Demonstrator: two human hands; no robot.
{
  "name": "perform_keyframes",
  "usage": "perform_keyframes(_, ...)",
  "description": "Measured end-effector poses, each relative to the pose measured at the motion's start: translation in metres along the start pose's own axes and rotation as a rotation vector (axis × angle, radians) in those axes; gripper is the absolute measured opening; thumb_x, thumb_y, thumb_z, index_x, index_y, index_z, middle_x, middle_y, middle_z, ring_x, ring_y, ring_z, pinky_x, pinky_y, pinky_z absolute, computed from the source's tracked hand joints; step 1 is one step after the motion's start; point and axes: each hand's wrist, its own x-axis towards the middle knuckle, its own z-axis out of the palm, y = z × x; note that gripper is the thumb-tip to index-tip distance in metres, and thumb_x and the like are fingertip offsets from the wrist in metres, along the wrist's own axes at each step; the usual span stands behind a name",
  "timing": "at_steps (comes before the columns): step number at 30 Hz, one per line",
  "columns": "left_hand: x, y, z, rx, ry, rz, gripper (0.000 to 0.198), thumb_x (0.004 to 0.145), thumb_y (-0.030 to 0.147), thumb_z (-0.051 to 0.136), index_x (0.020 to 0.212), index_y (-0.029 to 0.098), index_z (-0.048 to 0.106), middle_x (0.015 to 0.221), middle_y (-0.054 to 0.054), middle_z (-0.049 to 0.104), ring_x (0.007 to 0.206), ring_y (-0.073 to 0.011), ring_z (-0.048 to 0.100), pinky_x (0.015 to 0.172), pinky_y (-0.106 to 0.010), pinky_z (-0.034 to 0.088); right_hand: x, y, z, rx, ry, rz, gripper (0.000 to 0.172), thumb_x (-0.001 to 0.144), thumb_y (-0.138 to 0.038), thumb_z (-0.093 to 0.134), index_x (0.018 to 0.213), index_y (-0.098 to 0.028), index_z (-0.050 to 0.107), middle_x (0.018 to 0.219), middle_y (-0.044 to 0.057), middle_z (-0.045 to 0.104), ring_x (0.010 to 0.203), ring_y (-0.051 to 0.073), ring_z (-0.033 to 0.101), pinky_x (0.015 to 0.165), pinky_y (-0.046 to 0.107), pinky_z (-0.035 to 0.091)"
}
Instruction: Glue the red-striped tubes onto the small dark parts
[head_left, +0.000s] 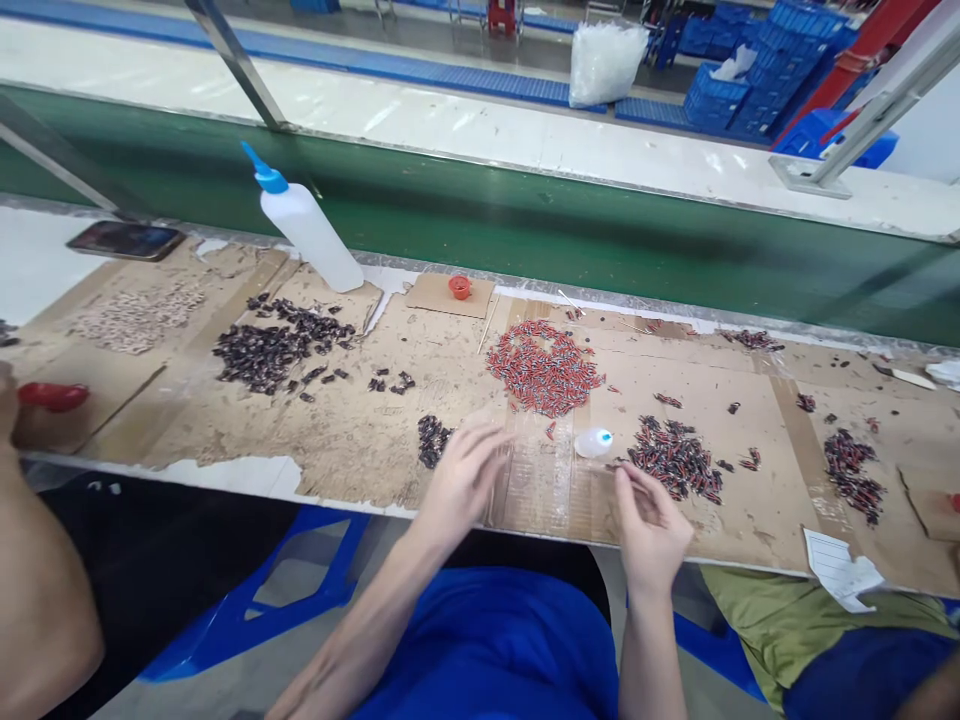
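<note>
Across the left of the cardboard-covered surface point(349, 435), pale pieces point(139, 317) lay spread out, and to their right was a large heap of dark pieces point(262, 355). Nearer your edge, a small dark cluster point(432, 440) lay just beside your left hand point(461, 475), which was half open, its fingers loosely curved and blurred; nothing showed in it. Farther off and to the right, red pieces point(544, 370) formed a broad, loose heap, so much appeared left to handle. Between your hands was a small white bottle point(591, 443) with a blue tip. Your right hand point(654, 530) was closed at the fingertips, apparently pinching a small dark piece point(618, 462), too tiny to make out well. Just beyond it to the right, you had a pile of dark-and-red pieces point(671, 460); judging by their mixed colours, these looked already put together, a fair share done. Well apart, farther right, lay a similar pile point(853, 475).
</note>
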Motion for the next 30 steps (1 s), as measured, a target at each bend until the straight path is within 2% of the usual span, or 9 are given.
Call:
perform_keyframes(2, 0.002, -0.020, -0.015, 0.187, 0.063, 0.018, 0.028, 0.090, 0.013, 0.046, 0.102, 0.024, 0.068, 0.106, -0.008, 0.069, 0.102, -0.0245, 0.059, 0.092, -0.045, 0.049, 0.011, 0.005, -0.005, -0.083, 0.045, -0.037, 0.039, 0.080, -0.042, 0.067, 0.109, -0.016, 0.068, 0.109, 0.014, 0.069, 0.093, 0.024, 0.067, 0.083, 0.043, 0.057)
perform_keyframes(4, 0.005, -0.035, -0.028, 0.314, -0.004, 0.039, 0.028, 0.089, 0.011, 0.046, 0.096, 0.023, 0.069, 0.096, -0.008, 0.070, 0.095, -0.0253, 0.059, 0.087, -0.043, 0.050, 0.020, 0.008, -0.004, -0.207, 0.020, -0.152, 0.059, 0.074, -0.049, 0.071, 0.123, -0.019, 0.060, 0.125, 0.015, 0.060, 0.111, 0.029, 0.058, 0.091, 0.049, 0.051)
perform_keyframes(6, 0.009, -0.045, -0.035, 0.403, -0.109, 0.071, 0.026, 0.087, 0.010, 0.047, 0.090, 0.022, 0.070, 0.089, -0.008, 0.070, 0.089, -0.0261, 0.058, 0.080, -0.041, 0.049, 0.025, 0.012, 0.003, -0.304, -0.039, -0.269, 0.069, 0.069, -0.054, 0.074, 0.127, -0.021, 0.057, 0.126, 0.015, 0.059, 0.119, 0.032, 0.050, 0.097, 0.055, 0.045)
perform_keyframes(11, 0.017, -0.051, -0.038, 0.462, -0.199, 0.100, 0.025, 0.087, 0.010, 0.047, 0.080, 0.023, 0.068, 0.080, -0.005, 0.067, 0.082, -0.0244, 0.056, 0.070, -0.035, 0.047, 0.029, 0.016, 0.027, -0.308, -0.133, -0.354, 0.036, 0.077, -0.046, 0.068, 0.102, -0.021, 0.064, 0.111, 0.013, 0.067, 0.120, 0.031, 0.046, 0.100, 0.055, 0.039)
perform_keyframes(15, 0.020, -0.036, -0.033, 0.272, -0.180, 0.123, 0.023, 0.090, 0.014, 0.047, 0.082, 0.022, 0.067, 0.082, -0.004, 0.068, 0.084, -0.0222, 0.057, 0.074, -0.034, 0.048, 0.025, 0.014, 0.031, -0.099, -0.179, -0.213, 0.029, 0.077, -0.036, 0.069, 0.097, -0.021, 0.056, 0.115, 0.012, 0.067, 0.123, 0.027, 0.051, 0.101, 0.050, 0.041)
perform_keyframes(19, 0.017, -0.014, -0.007, 0.035, -0.194, 0.150, 0.017, 0.092, 0.018, 0.052, 0.090, 0.022, 0.068, 0.085, -0.004, 0.070, 0.084, -0.0195, 0.060, 0.078, -0.033, 0.048, 0.017, 0.010, 0.027, 0.152, -0.170, -0.010, 0.034, 0.069, -0.036, 0.076, 0.089, -0.021, 0.053, 0.091, 0.008, 0.072, 0.084, 0.022, 0.068, 0.078, 0.038, 0.053)
perform_keyframes(21, 0.014, -0.008, 0.011, 0.002, -0.222, 0.160, 0.015, 0.091, 0.019, 0.055, 0.091, 0.022, 0.069, 0.085, -0.004, 0.071, 0.084, -0.0196, 0.061, 0.078, -0.034, 0.048, 0.015, 0.009, 0.026, 0.229, -0.131, 0.041, 0.036, 0.065, -0.038, 0.078, 0.089, -0.019, 0.057, 0.083, 0.005, 0.071, 0.073, 0.020, 0.067, 0.069, 0.033, 0.053)
perform_keyframes(24, 0.011, -0.010, 0.032, 0.067, -0.194, 0.160, 0.013, 0.089, 0.020, 0.059, 0.089, 0.022, 0.072, 0.083, -0.005, 0.071, 0.085, -0.0215, 0.060, 0.079, -0.037, 0.047, 0.014, 0.011, 0.024, 0.335, -0.076, 0.079, 0.039, 0.063, -0.042, 0.078, 0.090, -0.017, 0.064, 0.085, 0.006, 0.071, 0.074, 0.020, 0.066, 0.067, 0.031, 0.051)
perform_keyframes(30, 0.007, -0.022, 0.035, 0.063, -0.104, 0.154, 0.018, 0.085, 0.023, 0.064, 0.102, 0.022, 0.071, 0.094, -0.007, 0.072, 0.091, -0.0227, 0.061, 0.081, -0.039, 0.051, 0.015, 0.012, 0.029, 0.456, -0.003, 0.235, 0.037, 0.069, -0.048, 0.071, 0.087, -0.017, 0.063, 0.077, 0.002, 0.066, 0.061, 0.013, 0.058, 0.054, 0.024, 0.043)
